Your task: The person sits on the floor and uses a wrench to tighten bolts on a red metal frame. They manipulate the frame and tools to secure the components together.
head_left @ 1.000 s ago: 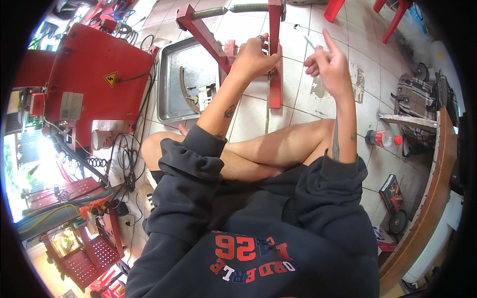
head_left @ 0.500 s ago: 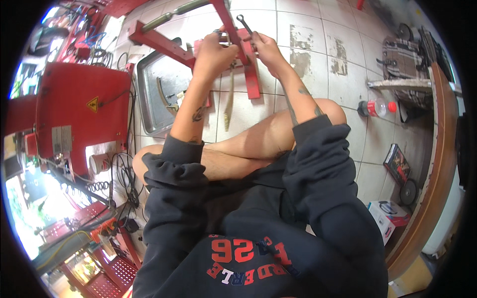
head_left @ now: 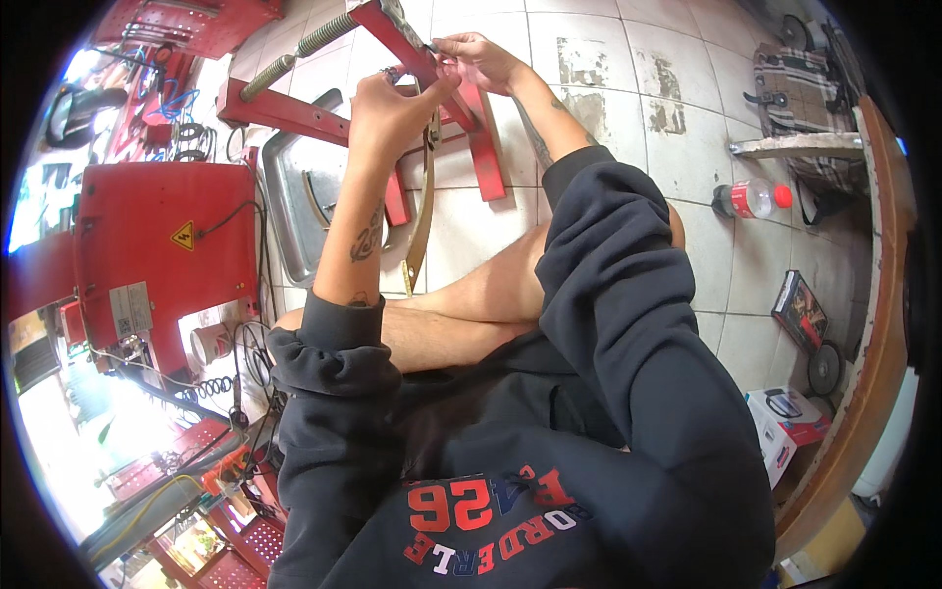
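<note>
A red metal stand (head_left: 412,49) with spring-covered rods rises from the floor in front of my crossed legs. My left hand (head_left: 388,110) is closed at its near side, thumb stretched toward the red upright; what the fingers grip is hidden. My right hand (head_left: 486,67) pinches at the upright's far right side, around a small dark piece too small to name. From the stand a curved brass-coloured strip (head_left: 424,216) hangs below my left hand, its lower end near my shin. No wrench is visible in either hand now.
Left of my arm lies a metal tray (head_left: 285,231) holding a curved piece. A red machine cabinet (head_left: 162,231) with cables stands farther left. To the right are a bottle with a red cap (head_left: 754,199), a dark flat case (head_left: 800,309), a box (head_left: 785,422) and a wooden edge (head_left: 873,294).
The wrench that showed in my right hand is out of sight. My right hand has shifted up and left against the upright. The brass-coloured strip has swung and hangs lower.
</note>
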Tool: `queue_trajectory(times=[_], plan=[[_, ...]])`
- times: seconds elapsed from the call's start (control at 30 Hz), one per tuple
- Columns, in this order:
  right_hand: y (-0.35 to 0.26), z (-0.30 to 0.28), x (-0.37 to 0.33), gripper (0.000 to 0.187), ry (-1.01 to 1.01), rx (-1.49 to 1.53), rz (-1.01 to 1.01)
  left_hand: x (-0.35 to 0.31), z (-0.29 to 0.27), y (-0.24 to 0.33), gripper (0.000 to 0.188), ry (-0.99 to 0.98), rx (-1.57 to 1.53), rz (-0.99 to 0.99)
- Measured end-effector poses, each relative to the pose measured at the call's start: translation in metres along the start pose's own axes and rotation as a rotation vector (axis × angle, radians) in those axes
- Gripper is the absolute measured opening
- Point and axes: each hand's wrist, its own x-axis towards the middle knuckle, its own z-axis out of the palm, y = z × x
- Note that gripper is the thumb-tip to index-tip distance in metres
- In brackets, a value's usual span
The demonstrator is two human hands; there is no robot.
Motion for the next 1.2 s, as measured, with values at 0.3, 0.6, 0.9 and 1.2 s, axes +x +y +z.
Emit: queue_trajectory(times=[0.3,0.6,0.9,1.2], plan=[[0.008,-0.004,0.008,0.022,0.13,-0.134,-0.064,0.007,0.022,0.013,0.037,0.27,0.24,0.06],[0.022,0.008,0.025,0.019,0.357,-0.312,-0.21,0.006,0.025,0.02,0.031,0.298,0.285,0.005],[0.011,0.009,0.043,0.022,0.497,-0.542,-0.478,0.007,0.026,0.02,0.037,0.319,0.364,-0.048],[-0.02,0.039,0.035,0.029,0.579,-0.682,-0.746,0.007,0.026,0.016,0.04,0.325,0.377,-0.03]])
